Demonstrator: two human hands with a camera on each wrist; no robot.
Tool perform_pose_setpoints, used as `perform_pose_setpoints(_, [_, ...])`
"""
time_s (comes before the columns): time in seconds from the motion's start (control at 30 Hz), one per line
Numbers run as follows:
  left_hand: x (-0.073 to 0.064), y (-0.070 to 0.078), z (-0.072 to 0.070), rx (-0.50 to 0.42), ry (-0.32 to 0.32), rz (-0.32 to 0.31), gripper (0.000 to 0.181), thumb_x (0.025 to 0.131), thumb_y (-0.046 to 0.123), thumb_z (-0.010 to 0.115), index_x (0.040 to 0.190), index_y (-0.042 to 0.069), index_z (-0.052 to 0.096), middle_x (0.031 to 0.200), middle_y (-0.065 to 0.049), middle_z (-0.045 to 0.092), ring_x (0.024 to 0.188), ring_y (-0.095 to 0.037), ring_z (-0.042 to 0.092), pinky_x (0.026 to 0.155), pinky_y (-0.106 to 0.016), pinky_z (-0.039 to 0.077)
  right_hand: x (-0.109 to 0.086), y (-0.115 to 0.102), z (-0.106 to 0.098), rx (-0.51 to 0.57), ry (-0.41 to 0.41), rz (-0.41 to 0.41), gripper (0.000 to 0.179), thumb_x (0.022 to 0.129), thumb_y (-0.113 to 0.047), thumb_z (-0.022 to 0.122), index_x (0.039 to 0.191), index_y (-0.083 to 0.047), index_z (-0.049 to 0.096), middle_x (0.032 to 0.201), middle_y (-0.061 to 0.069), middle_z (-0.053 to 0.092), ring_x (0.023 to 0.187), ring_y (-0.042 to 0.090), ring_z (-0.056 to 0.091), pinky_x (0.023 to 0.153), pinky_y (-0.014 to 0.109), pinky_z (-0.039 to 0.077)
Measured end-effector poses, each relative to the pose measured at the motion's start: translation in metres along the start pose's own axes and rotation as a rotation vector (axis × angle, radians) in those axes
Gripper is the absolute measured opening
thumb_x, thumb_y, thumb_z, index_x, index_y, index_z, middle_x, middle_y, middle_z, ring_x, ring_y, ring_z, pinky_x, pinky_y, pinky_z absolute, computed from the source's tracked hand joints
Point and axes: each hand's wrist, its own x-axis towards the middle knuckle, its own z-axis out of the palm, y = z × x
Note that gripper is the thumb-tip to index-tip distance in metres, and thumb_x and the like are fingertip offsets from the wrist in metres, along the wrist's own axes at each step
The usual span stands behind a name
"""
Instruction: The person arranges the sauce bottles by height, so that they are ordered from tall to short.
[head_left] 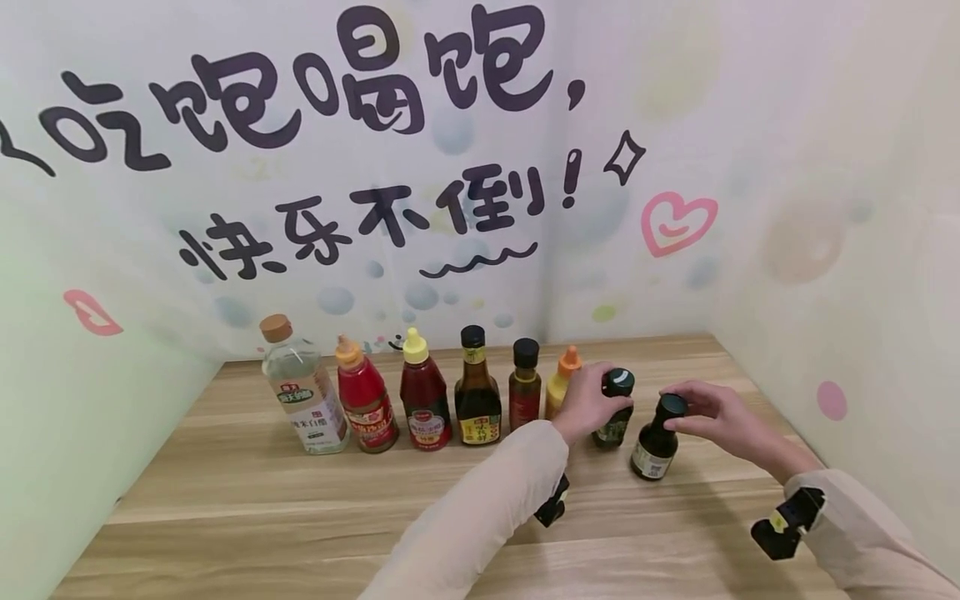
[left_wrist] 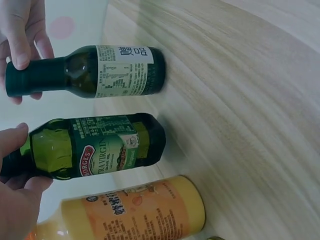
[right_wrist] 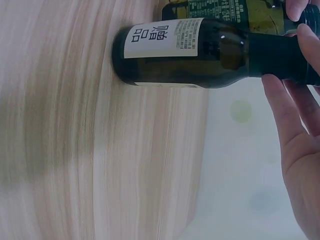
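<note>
My left hand [head_left: 587, 402] grips a green olive oil bottle [left_wrist: 102, 147] around its neck, just below the dark cap. This bottle stands upright at the right end of the row, and its Borges label shows in the left wrist view. Beside it and nearer to me is a small dark glass bottle [head_left: 651, 454] with a white label [right_wrist: 162, 39]. The fingers and thumb of my right hand [head_left: 723, 421] pinch its long dark cap [left_wrist: 35, 77] from the right. Its base is at the wooden table top.
Left of my hands runs a row of a clear vinegar bottle [head_left: 303, 400], two red squeeze bottles [head_left: 367, 408], a soy-sauce-like bottle [head_left: 477, 404], a slim black-capped bottle [head_left: 525, 387] and a yellow squeeze bottle [left_wrist: 135, 212]. A printed wall [head_left: 585, 283] stands behind the table [head_left: 300, 517].
</note>
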Motion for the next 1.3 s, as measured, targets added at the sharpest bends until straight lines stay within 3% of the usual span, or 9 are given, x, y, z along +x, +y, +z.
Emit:
perform_pose_setpoints(0.37, [0.002, -0.009, 0.004, 0.000, 0.073, 0.020, 0.034, 0.074, 0.009, 0.072, 0.105, 0.007, 0.060, 0.099, -0.003, 0.063, 0.085, -0.009, 0.057, 0.074, -0.018, 0.045, 0.000, -0.002, 0.002, 0.015, -0.016, 0.039, 0.039, 0.079, -0.010, 0.066, 0.112, 0.005, 0.052, 0.096, 0.008, 0.061, 0.083, 0.008, 0.060, 0.065, 0.025, 0.051])
perform_pose_setpoints(0.73, [0.000, -0.014, 0.004, -0.002, 0.105, 0.044, 0.035, 0.076, 0.008, 0.070, 0.109, 0.008, 0.059, 0.103, -0.004, 0.062, 0.092, -0.012, 0.057, 0.079, -0.019, 0.044, 0.003, -0.004, 0.003, 0.023, -0.025, 0.011, 0.038, 0.078, -0.006, 0.066, 0.111, 0.006, 0.052, 0.097, 0.014, 0.059, 0.083, 0.006, 0.060, 0.064, 0.025, 0.051])
perform_pose_setpoints(0.97, [-0.001, -0.014, 0.015, 0.000, 0.133, 0.071, 0.037, 0.078, 0.006, 0.067, 0.113, 0.007, 0.056, 0.108, -0.005, 0.060, 0.098, -0.016, 0.055, 0.083, -0.022, 0.043, -0.003, -0.003, 0.000, 0.003, -0.016, -0.004, 0.036, 0.077, -0.005, 0.067, 0.108, 0.006, 0.053, 0.093, 0.001, 0.060, 0.080, 0.011, 0.062, 0.062, 0.026, 0.051])
perform_pose_setpoints(1.3, [0.001, -0.016, 0.014, -0.004, 0.099, 0.048, 0.037, 0.081, 0.008, 0.064, 0.116, 0.009, 0.053, 0.108, -0.004, 0.059, 0.097, -0.015, 0.055, 0.082, -0.023, 0.044, -0.001, -0.009, 0.001, 0.001, -0.039, 0.089, 0.043, 0.080, -0.013, 0.065, 0.116, 0.005, 0.050, 0.104, 0.023, 0.057, 0.086, 0.002, 0.059, 0.066, 0.025, 0.051])
